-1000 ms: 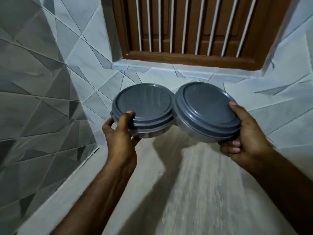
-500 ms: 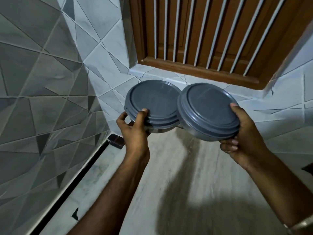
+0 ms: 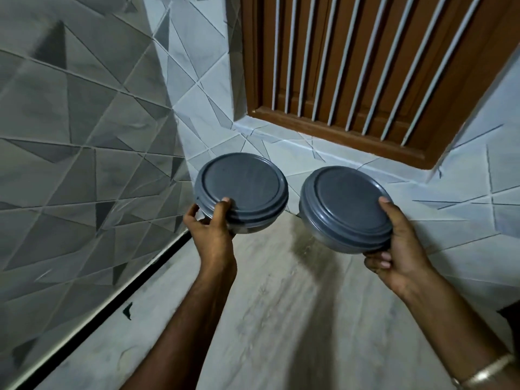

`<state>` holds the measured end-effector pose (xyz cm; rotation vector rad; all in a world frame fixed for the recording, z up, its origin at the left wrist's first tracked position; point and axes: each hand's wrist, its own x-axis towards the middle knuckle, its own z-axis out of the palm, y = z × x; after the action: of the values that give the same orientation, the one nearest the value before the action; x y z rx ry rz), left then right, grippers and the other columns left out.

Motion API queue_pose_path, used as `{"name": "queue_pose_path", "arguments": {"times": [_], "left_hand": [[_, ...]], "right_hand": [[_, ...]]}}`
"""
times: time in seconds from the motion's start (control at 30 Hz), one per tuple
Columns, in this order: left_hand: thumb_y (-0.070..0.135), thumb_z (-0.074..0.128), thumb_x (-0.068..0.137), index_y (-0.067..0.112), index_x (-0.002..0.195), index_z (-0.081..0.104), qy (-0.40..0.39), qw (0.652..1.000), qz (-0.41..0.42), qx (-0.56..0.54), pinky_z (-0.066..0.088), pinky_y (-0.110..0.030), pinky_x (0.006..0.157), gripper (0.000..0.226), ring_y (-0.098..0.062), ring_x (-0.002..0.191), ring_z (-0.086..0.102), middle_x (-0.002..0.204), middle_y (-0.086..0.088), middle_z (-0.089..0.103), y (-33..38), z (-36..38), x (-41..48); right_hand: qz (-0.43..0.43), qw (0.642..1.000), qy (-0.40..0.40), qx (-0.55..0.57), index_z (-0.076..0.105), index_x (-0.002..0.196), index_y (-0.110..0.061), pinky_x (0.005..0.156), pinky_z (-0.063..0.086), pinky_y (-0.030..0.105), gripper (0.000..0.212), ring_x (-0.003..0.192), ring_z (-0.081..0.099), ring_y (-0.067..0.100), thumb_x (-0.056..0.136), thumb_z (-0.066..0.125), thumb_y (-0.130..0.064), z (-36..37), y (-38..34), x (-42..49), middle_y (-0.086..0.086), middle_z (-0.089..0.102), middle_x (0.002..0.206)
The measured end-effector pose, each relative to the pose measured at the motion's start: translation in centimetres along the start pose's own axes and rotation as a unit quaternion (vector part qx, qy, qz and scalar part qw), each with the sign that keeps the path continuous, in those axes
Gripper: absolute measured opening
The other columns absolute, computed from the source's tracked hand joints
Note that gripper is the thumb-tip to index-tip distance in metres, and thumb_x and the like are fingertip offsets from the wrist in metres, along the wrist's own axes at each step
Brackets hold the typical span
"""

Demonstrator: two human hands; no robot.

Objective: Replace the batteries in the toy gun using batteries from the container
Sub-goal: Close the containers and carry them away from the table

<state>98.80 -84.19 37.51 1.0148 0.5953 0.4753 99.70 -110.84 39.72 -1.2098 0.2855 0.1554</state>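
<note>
I hold two round steel containers with grey plastic lids above a pale counter. My left hand (image 3: 209, 225) grips the near edge of the left container (image 3: 242, 190), thumb on its lid. My right hand (image 3: 394, 249) grips the right container (image 3: 344, 209) from its right side, thumb on the lid and fingers underneath. Both lids are closed, so the contents are hidden. A gap separates the two containers. No toy gun or batteries are in view.
A pale marble counter (image 3: 281, 305) runs below my hands to a tiled corner. Grey geometric tiles (image 3: 84, 164) cover the left wall. A brown wooden window frame with white bars (image 3: 351, 66) stands behind. A black gap (image 3: 118, 299) runs along the counter's left edge.
The two containers were touching side by side and now are held apart with a gap between them. The view has shifted, showing more of the window and left wall.
</note>
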Motion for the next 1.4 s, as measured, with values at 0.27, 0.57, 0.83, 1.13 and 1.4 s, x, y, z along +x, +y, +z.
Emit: {"name": "queue_pose_path", "arguments": {"times": [0.27,0.57,0.83,1.13,1.4], "left_hand": [[0.024,0.073,0.090,0.028,0.137,0.037,0.079,0.996,0.001,-0.039,0.061,-0.042,0.081,0.060,-0.026,0.107,0.069,0.117,-0.007,0.063,-2.9,-2.0,-18.8],[0.021,0.073,0.089,0.024,0.133,0.037,0.178,0.983,0.021,-0.040,0.062,-0.044,0.080,0.057,-0.028,0.106,0.070,0.118,-0.013,0.066,-5.0,-5.9,-33.0],[0.019,0.073,0.089,0.024,0.131,0.037,0.150,0.988,0.041,-0.013,0.060,-0.037,0.074,0.055,-0.017,0.093,0.071,0.111,-0.007,0.069,-6.3,-3.9,-37.6],[0.019,0.073,0.089,0.019,0.140,0.036,0.130,0.990,0.044,-0.035,0.060,-0.043,0.080,0.063,-0.019,0.102,0.069,0.117,-0.004,0.065,-6.3,-6.5,-41.7],[0.019,0.072,0.090,0.021,0.140,0.038,0.137,0.987,0.070,-0.050,0.057,-0.050,0.093,0.060,-0.024,0.109,0.067,0.115,-0.003,0.064,-1.9,-16.9,-45.6]], "right_hand": [[0.024,0.998,-0.022,-0.048,0.061,0.114,-0.022,0.031,0.019,0.012,0.042,0.032,0.028,0.004,0.091,0.057,-0.057,-10.8,-2.5,-10.7,-0.003,0.050,0.071],[0.087,0.987,-0.095,-0.093,0.060,0.099,-0.026,0.035,0.015,0.013,0.035,0.033,0.027,0.005,0.088,0.059,-0.060,-14.7,-1.8,-18.2,-0.007,0.045,0.063],[0.111,0.987,-0.087,-0.072,0.060,0.091,-0.028,0.035,0.014,0.013,0.031,0.036,0.026,0.005,0.088,0.058,-0.058,-20.8,-1.1,-22.2,-0.008,0.049,0.063],[0.089,0.992,-0.069,-0.064,0.060,0.093,-0.025,0.035,0.014,0.013,0.035,0.033,0.026,0.005,0.088,0.058,-0.060,-23.2,-1.2,-26.7,-0.009,0.045,0.052],[0.072,0.988,-0.108,-0.078,0.060,0.097,-0.023,0.036,0.015,0.015,0.040,0.041,0.027,0.008,0.085,0.061,-0.060,-16.9,2.3,-33.9,-0.003,0.043,0.063]]}}
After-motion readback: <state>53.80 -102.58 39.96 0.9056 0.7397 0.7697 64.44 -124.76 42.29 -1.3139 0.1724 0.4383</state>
